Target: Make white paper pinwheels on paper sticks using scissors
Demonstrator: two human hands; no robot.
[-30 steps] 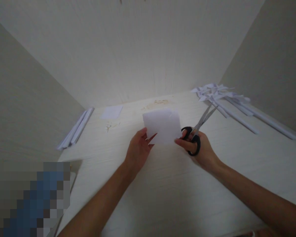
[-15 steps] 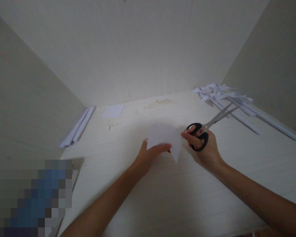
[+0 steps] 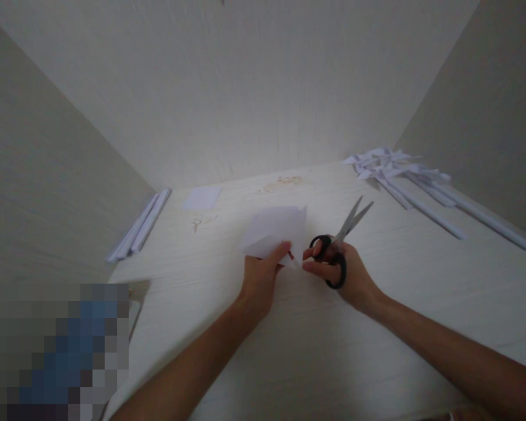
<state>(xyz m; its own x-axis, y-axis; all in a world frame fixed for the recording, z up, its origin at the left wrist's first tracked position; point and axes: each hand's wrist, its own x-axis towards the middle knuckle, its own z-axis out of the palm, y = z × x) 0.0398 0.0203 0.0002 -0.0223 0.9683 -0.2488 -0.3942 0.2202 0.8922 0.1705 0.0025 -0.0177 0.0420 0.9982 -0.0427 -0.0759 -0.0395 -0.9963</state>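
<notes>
A white sheet of paper [image 3: 277, 222] with a folded-over corner is pinched in my left hand [image 3: 265, 272], the thumb lying on top of it. My right hand [image 3: 348, 269] has its fingers through the black handles of a pair of scissors [image 3: 342, 233]. The blades stand slightly apart and point up and away from the paper. The right thumb and fingertip are close by the paper's lower right corner; I cannot tell whether they touch it. Something small and red shows near my left thumb.
Rolled white paper tubes [image 3: 142, 225] lie at the left wall. More tubes [image 3: 486, 216] and folded paper pinwheel shapes [image 3: 390, 164] are piled at the right back. A white paper square [image 3: 202, 197] and small scraps [image 3: 284, 182] lie toward the back wall. A pixelated area covers the lower left.
The paper has turned and moved left, its pointed corner now folded in toward my left thumb. My right hand with the scissors has come left and nearer, blades tilted more upright.
</notes>
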